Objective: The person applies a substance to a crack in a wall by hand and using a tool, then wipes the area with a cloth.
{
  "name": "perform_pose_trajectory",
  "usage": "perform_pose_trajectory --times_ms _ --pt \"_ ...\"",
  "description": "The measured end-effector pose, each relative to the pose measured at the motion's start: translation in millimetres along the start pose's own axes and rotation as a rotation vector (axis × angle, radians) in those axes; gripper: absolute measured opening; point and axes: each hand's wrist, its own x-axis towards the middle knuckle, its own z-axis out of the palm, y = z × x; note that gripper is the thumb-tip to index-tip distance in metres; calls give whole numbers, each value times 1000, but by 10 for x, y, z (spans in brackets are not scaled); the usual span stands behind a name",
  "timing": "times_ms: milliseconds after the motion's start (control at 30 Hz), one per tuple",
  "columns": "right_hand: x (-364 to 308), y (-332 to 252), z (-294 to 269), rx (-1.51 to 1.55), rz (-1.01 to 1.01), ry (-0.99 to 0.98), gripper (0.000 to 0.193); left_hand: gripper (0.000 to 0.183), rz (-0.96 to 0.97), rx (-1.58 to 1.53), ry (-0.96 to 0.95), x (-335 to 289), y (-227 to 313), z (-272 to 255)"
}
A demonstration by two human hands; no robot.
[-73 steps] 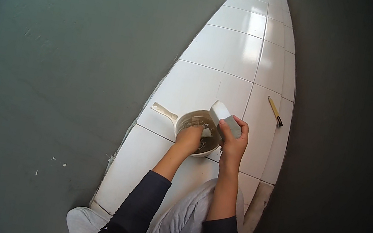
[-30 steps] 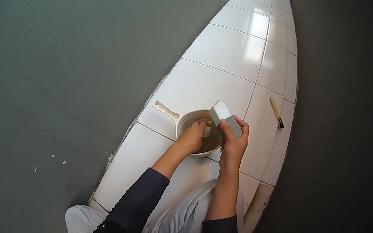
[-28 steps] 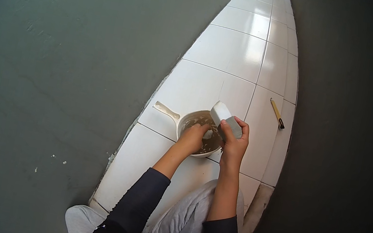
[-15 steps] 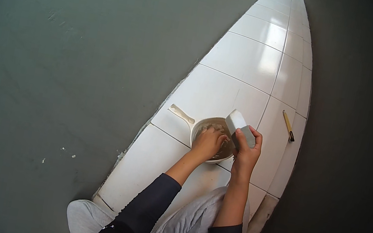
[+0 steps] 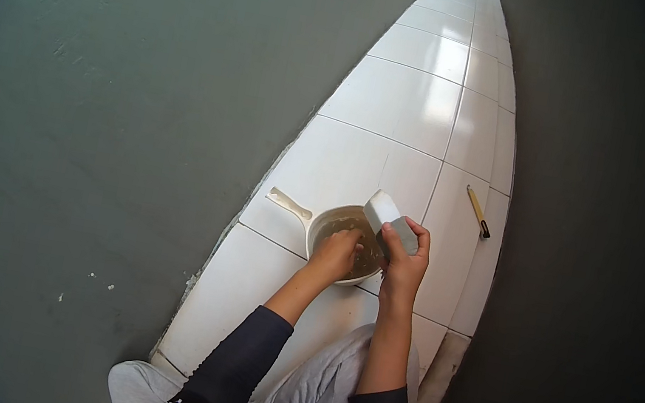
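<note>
A cream-coloured dipper (image 5: 307,238) with a short handle rests on white tiles, with murky brown liquid and pale bits inside. My left hand (image 5: 337,253) reaches over its near rim, fingers curled down at the liquid. Whether anything is between those fingers is hidden. Just above the dipper's right side, my right hand (image 5: 405,259) grips a rectangular white-and-grey block (image 5: 384,209), thumb on the near face and fingers round the far end. The block is tilted, its white end pointing up and away from me.
A yellow utility knife (image 5: 477,211) with a black end lies on the tiles to the right. The white tiled strip (image 5: 385,92) narrows into the distance. Grey surfaces (image 5: 137,126) border it on both sides. My legs in light grey trousers (image 5: 321,382) are at the near end.
The fingers of my left hand, earlier spread in the dipper, are now drawn together and curled. The whole view has shifted a little, so things appear farther left. My right hand keeps the block.
</note>
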Motion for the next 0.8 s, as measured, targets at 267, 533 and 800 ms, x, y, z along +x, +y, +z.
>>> perform_pose_trajectory --times_ms 267,533,800 --pt "-35 -102 27 7 59 16 39 23 -14 191 -77 -3 272 -236" --pt "-30 -46 17 -27 56 9 39 40 46 198 -100 -48 289 -312" --pt "-11 -40 33 -17 2 21 42 19 -18 95 20 16 193 -119"
